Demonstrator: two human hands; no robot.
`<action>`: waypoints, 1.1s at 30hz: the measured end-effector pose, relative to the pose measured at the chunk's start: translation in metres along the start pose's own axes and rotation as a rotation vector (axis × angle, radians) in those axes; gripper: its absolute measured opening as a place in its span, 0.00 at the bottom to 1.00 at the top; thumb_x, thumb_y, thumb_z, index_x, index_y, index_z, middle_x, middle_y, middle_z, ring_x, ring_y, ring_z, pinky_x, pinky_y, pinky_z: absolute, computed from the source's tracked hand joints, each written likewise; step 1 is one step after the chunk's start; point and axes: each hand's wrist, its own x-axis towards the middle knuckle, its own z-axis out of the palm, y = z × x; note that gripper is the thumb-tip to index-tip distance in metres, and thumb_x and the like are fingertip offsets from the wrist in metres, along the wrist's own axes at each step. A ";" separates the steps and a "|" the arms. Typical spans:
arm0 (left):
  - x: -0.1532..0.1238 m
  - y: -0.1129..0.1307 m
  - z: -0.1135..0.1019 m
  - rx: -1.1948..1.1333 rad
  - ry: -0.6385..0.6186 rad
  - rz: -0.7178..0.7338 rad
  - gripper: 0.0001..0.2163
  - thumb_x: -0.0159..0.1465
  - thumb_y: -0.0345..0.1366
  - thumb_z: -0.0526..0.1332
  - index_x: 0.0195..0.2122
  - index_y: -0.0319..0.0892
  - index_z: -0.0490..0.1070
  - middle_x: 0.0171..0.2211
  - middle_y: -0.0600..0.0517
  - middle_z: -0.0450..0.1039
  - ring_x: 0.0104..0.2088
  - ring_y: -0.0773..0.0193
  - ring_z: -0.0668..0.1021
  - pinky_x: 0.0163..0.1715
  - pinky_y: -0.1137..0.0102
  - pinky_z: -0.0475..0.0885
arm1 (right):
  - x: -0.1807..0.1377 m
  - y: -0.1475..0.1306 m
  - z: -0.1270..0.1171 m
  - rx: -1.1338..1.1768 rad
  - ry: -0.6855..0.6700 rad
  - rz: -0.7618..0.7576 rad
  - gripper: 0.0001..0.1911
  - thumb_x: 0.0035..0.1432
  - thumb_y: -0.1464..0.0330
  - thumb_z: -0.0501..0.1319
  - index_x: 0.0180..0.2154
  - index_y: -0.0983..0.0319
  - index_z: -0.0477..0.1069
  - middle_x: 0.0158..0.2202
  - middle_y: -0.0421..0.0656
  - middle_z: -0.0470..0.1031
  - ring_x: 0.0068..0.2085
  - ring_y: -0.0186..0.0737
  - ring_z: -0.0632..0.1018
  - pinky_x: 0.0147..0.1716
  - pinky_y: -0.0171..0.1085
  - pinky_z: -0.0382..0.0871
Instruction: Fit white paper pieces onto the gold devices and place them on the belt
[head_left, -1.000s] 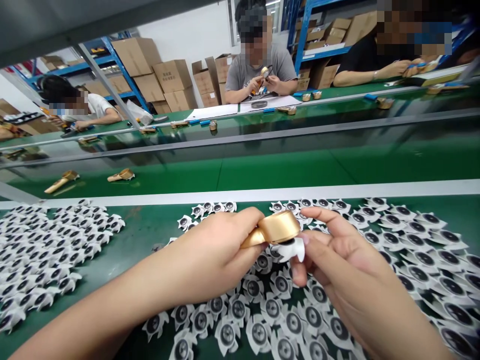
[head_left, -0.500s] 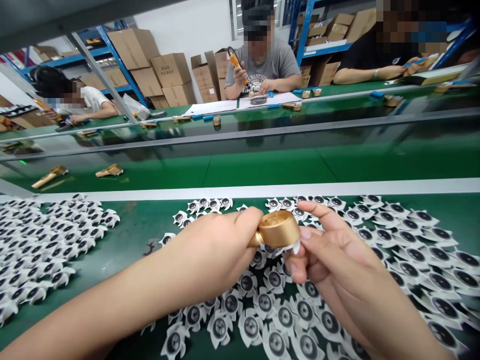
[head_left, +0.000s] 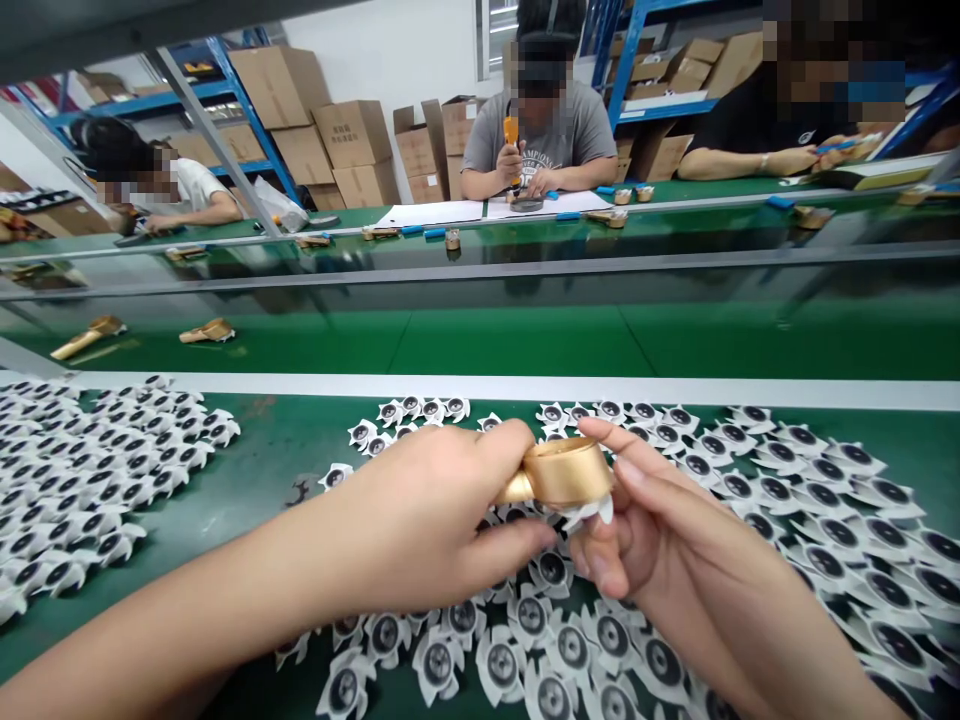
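Observation:
My left hand (head_left: 435, 510) grips a gold plastic part (head_left: 562, 472) with a round head and a short handle, holding it by the handle just above the green table (head_left: 270, 470). My right hand (head_left: 660, 530) pinches a white star-shaped piece with a dark centre (head_left: 589, 512) against the underside of the gold head, with the forefinger along the head's right rim. Beneath both hands lie several loose white star-shaped pieces (head_left: 525, 615).
More white pieces are heaped at the left (head_left: 82, 480) and spread to the right (head_left: 817, 480). Two gold parts (head_left: 86, 336) (head_left: 206, 331) lie on the green conveyor (head_left: 525, 340) beyond. Across it sit three other people, one holding an orange tool (head_left: 511, 135). Shelves of cardboard boxes (head_left: 352, 135) stand behind.
My right hand has pushed the white piece up under the gold head and closed in on it. The person opposite has lowered the orange tool.

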 end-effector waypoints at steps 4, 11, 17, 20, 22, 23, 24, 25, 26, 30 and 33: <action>0.000 -0.018 -0.023 -0.185 0.113 -0.103 0.21 0.58 0.59 0.62 0.36 0.45 0.67 0.24 0.57 0.67 0.22 0.68 0.68 0.21 0.73 0.58 | 0.008 -0.004 -0.010 -0.110 -0.003 -0.057 0.19 0.66 0.55 0.56 0.54 0.55 0.64 0.29 0.42 0.73 0.25 0.39 0.74 0.27 0.36 0.72; 0.020 -0.109 -0.040 -0.131 0.425 -0.355 0.26 0.60 0.63 0.55 0.38 0.42 0.71 0.24 0.55 0.67 0.23 0.68 0.67 0.23 0.74 0.59 | 0.019 -0.015 -0.029 -0.199 0.167 -0.140 0.13 0.62 0.57 0.59 0.42 0.58 0.72 0.28 0.42 0.68 0.27 0.38 0.70 0.26 0.35 0.73; 0.040 -0.200 -0.014 0.111 0.542 -0.504 0.20 0.63 0.53 0.56 0.41 0.40 0.71 0.31 0.47 0.73 0.32 0.56 0.75 0.32 0.67 0.67 | 0.022 -0.017 -0.036 -0.207 0.216 -0.180 0.11 0.57 0.60 0.62 0.37 0.60 0.74 0.28 0.43 0.65 0.26 0.38 0.68 0.23 0.36 0.73; 0.044 -0.232 -0.003 0.158 0.550 -0.465 0.17 0.63 0.43 0.58 0.50 0.40 0.68 0.44 0.43 0.73 0.45 0.51 0.75 0.46 0.63 0.68 | 0.022 -0.016 -0.034 -0.255 0.231 -0.179 0.12 0.57 0.58 0.61 0.37 0.60 0.74 0.28 0.44 0.66 0.27 0.40 0.69 0.24 0.37 0.75; 0.045 -0.247 0.002 0.170 0.543 -0.431 0.17 0.64 0.40 0.56 0.53 0.40 0.68 0.48 0.43 0.72 0.49 0.52 0.73 0.52 0.62 0.66 | 0.023 -0.016 -0.034 -0.280 0.238 -0.191 0.13 0.57 0.57 0.61 0.37 0.60 0.75 0.28 0.44 0.66 0.26 0.39 0.69 0.24 0.38 0.75; 0.046 -0.252 0.004 0.173 0.546 -0.424 0.17 0.64 0.40 0.55 0.53 0.40 0.69 0.48 0.43 0.72 0.50 0.52 0.73 0.53 0.62 0.66 | 0.023 -0.017 -0.034 -0.288 0.241 -0.196 0.13 0.57 0.57 0.61 0.36 0.60 0.75 0.28 0.43 0.66 0.25 0.38 0.68 0.24 0.38 0.76; 0.046 -0.257 0.005 0.173 0.556 -0.424 0.17 0.65 0.40 0.53 0.53 0.40 0.69 0.48 0.42 0.72 0.50 0.51 0.73 0.54 0.61 0.65 | 0.024 -0.017 -0.034 -0.293 0.247 -0.200 0.13 0.57 0.58 0.61 0.36 0.60 0.75 0.28 0.43 0.65 0.25 0.37 0.68 0.24 0.38 0.76; 0.046 -0.260 0.006 0.171 0.571 -0.429 0.18 0.66 0.41 0.52 0.53 0.40 0.70 0.47 0.42 0.73 0.49 0.51 0.73 0.54 0.60 0.65 | 0.024 -0.018 -0.035 -0.297 0.256 -0.203 0.13 0.57 0.58 0.61 0.36 0.60 0.75 0.28 0.43 0.65 0.25 0.37 0.67 0.24 0.38 0.76; 0.046 -0.262 0.006 0.167 0.587 -0.436 0.18 0.67 0.41 0.51 0.52 0.40 0.70 0.47 0.42 0.73 0.49 0.51 0.73 0.54 0.60 0.65 | 0.023 -0.019 -0.035 -0.298 0.261 -0.200 0.12 0.57 0.58 0.61 0.37 0.60 0.75 0.28 0.43 0.65 0.24 0.36 0.67 0.24 0.38 0.76; 0.047 -0.265 0.007 0.116 0.645 -0.468 0.18 0.68 0.43 0.50 0.51 0.41 0.72 0.48 0.45 0.74 0.48 0.53 0.75 0.53 0.62 0.67 | 0.020 -0.022 -0.038 -0.285 0.287 -0.218 0.11 0.58 0.59 0.61 0.36 0.60 0.75 0.28 0.42 0.65 0.24 0.36 0.66 0.23 0.38 0.76; 0.047 -0.264 0.006 0.070 0.690 -0.493 0.19 0.69 0.43 0.49 0.53 0.41 0.70 0.48 0.46 0.75 0.48 0.55 0.75 0.52 0.64 0.67 | 0.023 -0.024 -0.044 -0.260 0.348 -0.242 0.13 0.55 0.58 0.63 0.35 0.61 0.76 0.27 0.42 0.64 0.24 0.37 0.66 0.22 0.39 0.76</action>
